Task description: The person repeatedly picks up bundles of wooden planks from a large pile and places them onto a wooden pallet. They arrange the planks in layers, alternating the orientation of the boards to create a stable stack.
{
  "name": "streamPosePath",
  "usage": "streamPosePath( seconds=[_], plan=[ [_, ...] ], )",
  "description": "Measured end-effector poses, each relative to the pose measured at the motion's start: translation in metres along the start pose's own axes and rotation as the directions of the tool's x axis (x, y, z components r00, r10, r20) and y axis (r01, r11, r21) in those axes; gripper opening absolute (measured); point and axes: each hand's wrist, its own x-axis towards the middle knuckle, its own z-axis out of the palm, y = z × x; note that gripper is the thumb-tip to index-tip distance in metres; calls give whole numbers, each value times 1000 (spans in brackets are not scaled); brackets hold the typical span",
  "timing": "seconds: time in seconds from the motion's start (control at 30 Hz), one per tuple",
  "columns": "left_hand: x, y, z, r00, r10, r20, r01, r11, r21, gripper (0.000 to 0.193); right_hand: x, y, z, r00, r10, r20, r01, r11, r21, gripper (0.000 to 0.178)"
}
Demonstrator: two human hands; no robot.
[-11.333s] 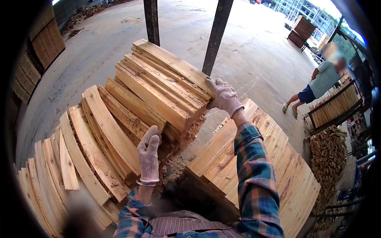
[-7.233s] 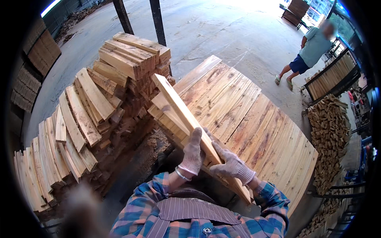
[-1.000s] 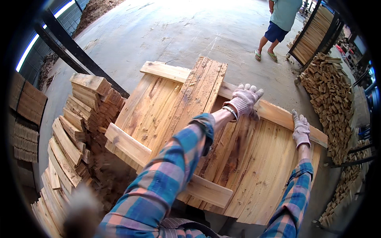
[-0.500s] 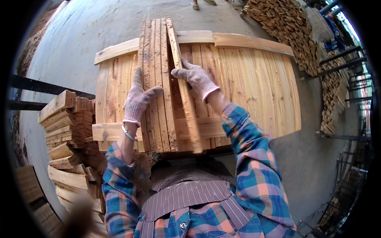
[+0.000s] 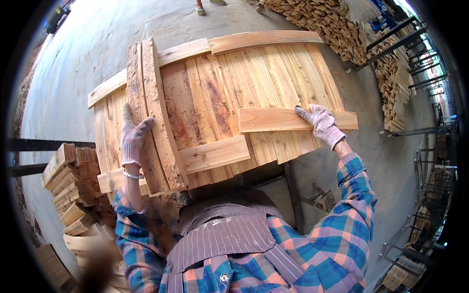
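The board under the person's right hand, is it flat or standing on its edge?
Flat. The board shows its broad face upward, lying across the planks.

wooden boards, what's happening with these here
A person has hands on boards at two spots. The left hand touches long boards at the left of a stack; the right hand is on a crosspiece along its near edge. Other crosspieces line the far edge. Another pile stands at left.
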Motion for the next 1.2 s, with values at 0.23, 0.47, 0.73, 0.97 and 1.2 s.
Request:
streamPosePath(
  seconds=[0.23,0.47,0.73,0.97,1.2],
  plan=[
    [1,-11,-10,998,60,21,-61,997,50,75,6,26,9,979,-124,-161,135,989,59,32],
    [-15,8,5,996,85,14,-83,911,404,76,-2,13,11,985,-161,55,170,957,-236,41],
    [12,-14,-23,988,86,128,-125,933,337,73,-5,13,4,994,-106,23,109,979,-174,49],
    [-1,26,14,996,35,-87,39,689,723,111,-8,-11,4,966,-253,-60,244,961,-127,86],
    [-3,54,12,941,-321,-109,321,738,594,126,-3,-16,1,990,-133,46,136,989,-60,104]
  ],
)
